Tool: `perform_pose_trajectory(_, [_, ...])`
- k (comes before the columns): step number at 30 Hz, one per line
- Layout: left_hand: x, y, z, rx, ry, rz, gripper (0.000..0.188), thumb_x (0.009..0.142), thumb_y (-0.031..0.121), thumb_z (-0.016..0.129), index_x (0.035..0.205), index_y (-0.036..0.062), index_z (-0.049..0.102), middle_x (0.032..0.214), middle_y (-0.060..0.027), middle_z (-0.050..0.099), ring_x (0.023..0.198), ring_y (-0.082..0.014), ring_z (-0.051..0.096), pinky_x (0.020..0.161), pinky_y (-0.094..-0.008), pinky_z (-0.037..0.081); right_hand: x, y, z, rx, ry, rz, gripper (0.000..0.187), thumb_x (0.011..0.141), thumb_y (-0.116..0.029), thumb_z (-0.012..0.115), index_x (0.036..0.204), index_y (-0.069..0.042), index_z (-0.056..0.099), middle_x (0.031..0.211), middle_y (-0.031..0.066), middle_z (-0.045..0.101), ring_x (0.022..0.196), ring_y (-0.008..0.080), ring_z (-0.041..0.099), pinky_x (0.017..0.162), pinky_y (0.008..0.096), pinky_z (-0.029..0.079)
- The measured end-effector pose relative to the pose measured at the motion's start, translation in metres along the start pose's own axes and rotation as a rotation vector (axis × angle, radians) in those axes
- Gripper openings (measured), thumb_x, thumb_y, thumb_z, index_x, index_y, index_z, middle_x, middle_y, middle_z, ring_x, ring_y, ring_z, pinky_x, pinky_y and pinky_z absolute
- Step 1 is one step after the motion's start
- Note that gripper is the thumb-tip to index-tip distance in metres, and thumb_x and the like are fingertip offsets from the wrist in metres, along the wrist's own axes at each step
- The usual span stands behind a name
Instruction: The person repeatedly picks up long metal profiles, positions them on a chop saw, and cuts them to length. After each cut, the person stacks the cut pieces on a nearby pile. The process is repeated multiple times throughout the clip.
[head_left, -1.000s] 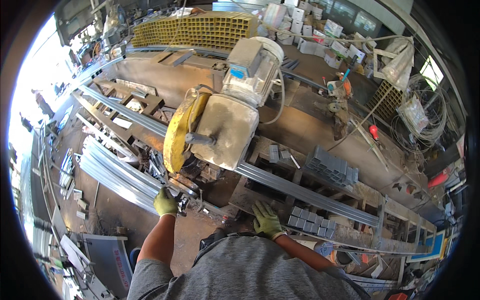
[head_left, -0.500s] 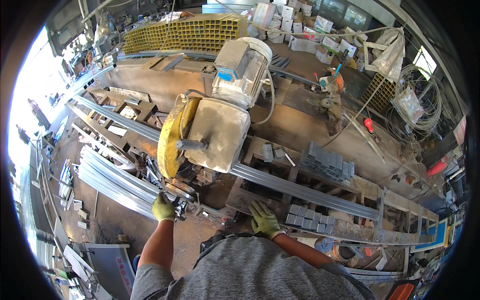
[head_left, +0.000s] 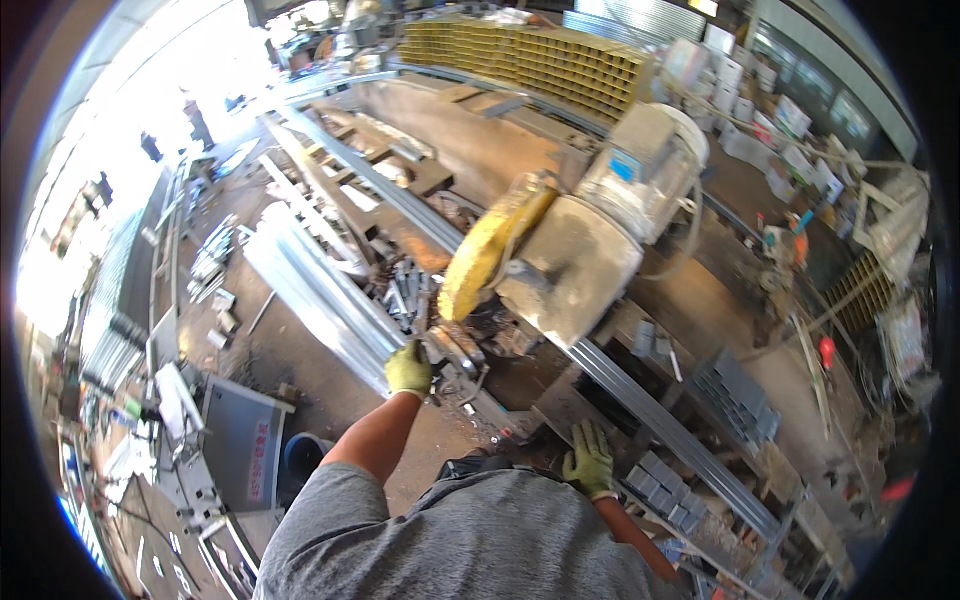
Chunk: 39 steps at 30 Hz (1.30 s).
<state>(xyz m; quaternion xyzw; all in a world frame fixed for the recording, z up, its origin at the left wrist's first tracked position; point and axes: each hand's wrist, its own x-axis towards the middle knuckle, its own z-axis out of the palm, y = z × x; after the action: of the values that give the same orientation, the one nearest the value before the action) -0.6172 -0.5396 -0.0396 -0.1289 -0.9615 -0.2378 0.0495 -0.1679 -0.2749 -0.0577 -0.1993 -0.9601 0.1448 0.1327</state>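
My left hand [head_left: 408, 370], in a yellow-green work glove, is closed at the front of the cutting machine, beside a dark clamp part; what its fingers grip is hidden. My right hand [head_left: 588, 460], gloved alike, rests with fingers stretched out on the bench edge. Between them and beyond stands a cut-off saw with a yellow blade guard [head_left: 490, 250], a dusty tan housing [head_left: 572, 270] and a grey motor [head_left: 645, 165]. Long grey metal bars [head_left: 670, 432] run under the saw and come out on both sides. Short cut pieces [head_left: 664, 490] are stacked beside my right hand.
A bundle of long shiny metal profiles [head_left: 320, 290] lies left of the saw. More cut pieces [head_left: 735, 392] are stacked at the right. Yellow square tubes [head_left: 530, 60] are piled behind. A grey panel box [head_left: 243, 440] stands at lower left. Distant people [head_left: 197, 122] show near the bright opening.
My view has swung left, so the saw and bench now appear farther right and tilted. My hands stay at about the same spots on the machine and bench.
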Motion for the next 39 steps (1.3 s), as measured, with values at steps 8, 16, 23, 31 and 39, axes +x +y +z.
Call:
perform_pose_trajectory(8, [-0.0028, 0.0027, -0.0050, 0.012, 0.070, 0.073, 0.033, 0.120, 0.039, 0.069, 0.132, 0.0154, 0.088, 0.115, -0.0213, 0.092, 0.112, -0.0509, 0.086, 0.105, -0.0656, 0.064, 0.0020, 0.0030, 0.0001, 0.006, 0.001, -0.040, 0.083, 0.100, -0.029, 0.074, 0.177, 0.003, 0.068, 0.190, 0.0274, 0.060, 0.175, 0.0536, 0.055, 0.146, 0.0641, 0.043])
perform_pose_trajectory(16, [-0.0043, 0.0034, -0.0053, 0.017, 0.107, 0.078, 0.031, 0.120, 0.038, 0.069, 0.127, 0.0142, 0.089, 0.115, -0.0228, 0.091, 0.109, -0.0523, 0.086, 0.099, -0.0674, 0.067, 0.0001, 0.0054, 0.0015, -0.002, -0.024, -0.007, 0.078, 0.101, -0.030, 0.073, 0.172, 0.002, 0.073, 0.188, 0.0268, 0.062, 0.172, 0.0534, 0.058, 0.144, 0.0670, 0.045])
perform_pose_trajectory(23, [-0.0028, 0.0026, -0.0031, 0.009, 0.105, 0.089, 0.030, 0.119, 0.037, 0.070, 0.128, 0.0139, 0.088, 0.113, -0.0233, 0.091, 0.107, -0.0528, 0.086, 0.097, -0.0675, 0.067, -0.0013, 0.0104, 0.0062, -0.029, 0.035, -0.065, 0.082, 0.098, -0.031, 0.074, 0.173, 0.002, 0.073, 0.189, 0.0280, 0.061, 0.173, 0.0540, 0.057, 0.146, 0.0674, 0.044])
perform_pose_trajectory(31, [-0.0027, 0.0056, -0.0072, -0.012, 0.064, 0.043, 0.032, 0.120, 0.037, 0.069, 0.131, 0.0154, 0.089, 0.119, -0.0220, 0.092, 0.113, -0.0524, 0.085, 0.103, -0.0664, 0.065, -0.0015, 0.0047, 0.0001, -0.019, 0.010, -0.033, 0.079, 0.102, -0.030, 0.073, 0.174, 0.001, 0.071, 0.188, 0.0273, 0.061, 0.173, 0.0536, 0.057, 0.146, 0.0671, 0.043])
perform_pose_trajectory(39, [-0.0018, 0.0044, -0.0028, -0.005, 0.048, 0.048, 0.032, 0.120, 0.038, 0.070, 0.133, 0.0156, 0.089, 0.116, -0.0213, 0.091, 0.113, -0.0508, 0.085, 0.105, -0.0652, 0.065, -0.0016, 0.0057, 0.0004, -0.036, 0.060, -0.070, 0.079, 0.100, -0.029, 0.074, 0.173, 0.001, 0.072, 0.188, 0.0270, 0.061, 0.172, 0.0545, 0.058, 0.145, 0.0657, 0.044])
